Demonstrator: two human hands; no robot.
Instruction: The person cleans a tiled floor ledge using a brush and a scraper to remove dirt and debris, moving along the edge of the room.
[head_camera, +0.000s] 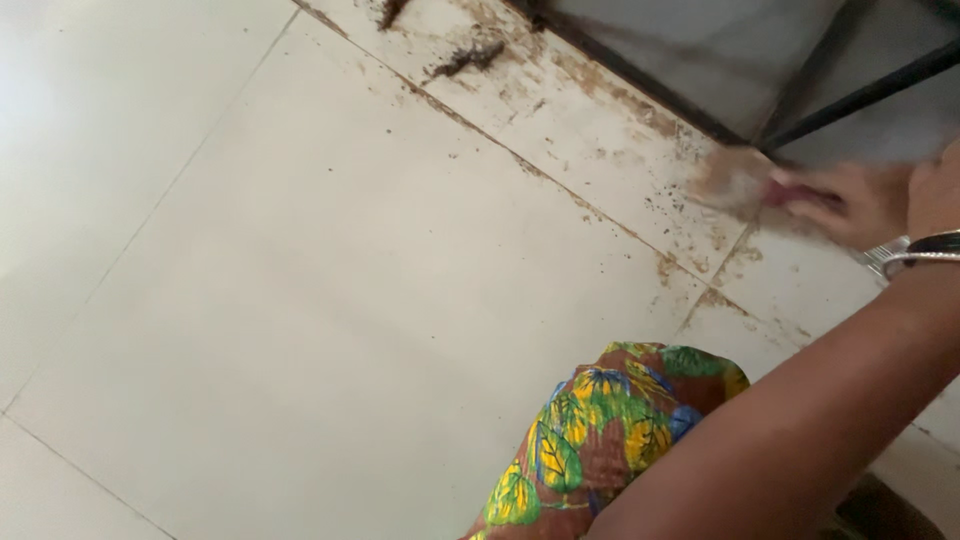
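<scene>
Brown grime on the floor tile (600, 130); right hand (850, 205) at 3 o'clock pinches a blurry brush (745, 180). Short firm strokes along the grout probably work best. Left hand's out of view.

Surface: pale tiled floor (300, 300), grout lines running diagonally.
Soiling: brown dirt (600, 110) along far right tiles.
Debris: dark clump (465, 60), far centre.

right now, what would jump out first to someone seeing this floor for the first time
Probably the brown grime smeared along the pale floor tiles beside the dark metal frame at top right. There a blurred hand holds a small pinkish scrubber against the dirt. The leaf-print cloth at bottom centre is the brightest colour.
</scene>
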